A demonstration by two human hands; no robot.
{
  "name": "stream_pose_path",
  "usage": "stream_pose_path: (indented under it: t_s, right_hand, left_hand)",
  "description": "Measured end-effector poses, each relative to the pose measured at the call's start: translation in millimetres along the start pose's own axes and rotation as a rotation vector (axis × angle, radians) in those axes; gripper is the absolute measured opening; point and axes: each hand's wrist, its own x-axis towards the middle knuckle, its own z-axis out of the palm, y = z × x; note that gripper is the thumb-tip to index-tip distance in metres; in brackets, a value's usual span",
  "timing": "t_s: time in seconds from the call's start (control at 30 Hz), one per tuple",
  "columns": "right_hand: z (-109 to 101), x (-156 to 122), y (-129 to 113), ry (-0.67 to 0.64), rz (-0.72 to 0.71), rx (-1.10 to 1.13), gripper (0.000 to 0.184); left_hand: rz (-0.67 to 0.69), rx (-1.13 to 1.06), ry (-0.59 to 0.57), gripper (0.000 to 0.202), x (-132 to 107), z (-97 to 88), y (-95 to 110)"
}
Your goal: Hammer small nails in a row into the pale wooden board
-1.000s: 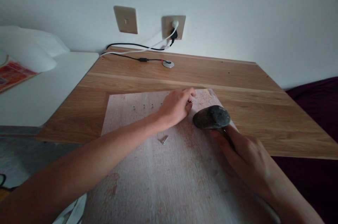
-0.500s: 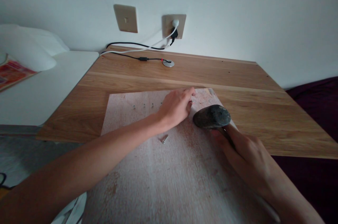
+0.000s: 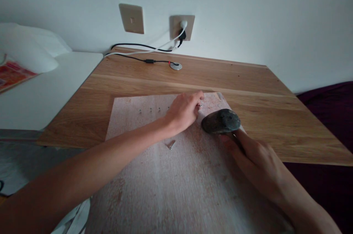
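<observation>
Near the far edge of a worn, whitish wooden board (image 3: 154, 175), my left hand (image 3: 183, 112) pinches a small silver nail (image 3: 200, 105), its head showing beyond the fingertips. My right hand (image 3: 256, 156) is wrapped round the handle of a hammer (image 3: 220, 121). The hammer's dark, scuffed head hovers over the board, just right of and nearer than the pinched nail. To the left of my left hand, several small nails (image 3: 150, 109) stand in a row in the board. Some loose nails (image 3: 171, 145) lie below my left wrist.
The board rests on a brown wooden desk (image 3: 132, 79). Behind it, black and white cables run to a wall socket (image 3: 190, 28) and a round metal grommet (image 3: 175, 66). A white surface (image 3: 71, 79) with a white bag adjoins at left. Dark purple fabric (image 3: 325, 98) lies at right.
Both hands, the hammer and the nails keep almost the same places. Only a very slight shift of the view shows.
</observation>
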Motion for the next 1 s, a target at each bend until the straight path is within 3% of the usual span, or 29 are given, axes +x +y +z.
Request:
stream_pose_path:
  t_s: [0.2,0.4,0.6,0.8,1.0]
  right_hand:
    - [-10.8,7.3,3.2,-0.058,0.028,-0.019,0.039]
    - [-28.9,35.5,-8.8,0.084,0.010,-0.103,0.039]
    - [-25.2,61.6,-16.6,0.038,-0.062,-0.161,0.039]
    - [-26.2,46.7,7.7,0.179,0.041,-0.142,0.049]
    - [-18.1,33.3,24.6,0.082,0.123,-0.120,0.048]
  left_hand:
    - [-0.010,-0.019,-0.001,0.031,0.6,2.9,-0.2]
    - [-0.008,0.010,-0.004,0.034,0.5,1.4,4.0]
    - [0.029,0.036,0.021,0.040,0.2,0.8,5.0]
    - [-0.022,0.046,-0.013,0.033,0.1,0.9,4.2]
    - [-0.051,0.040,-0.005,0.026,0.3,2.4,3.4]
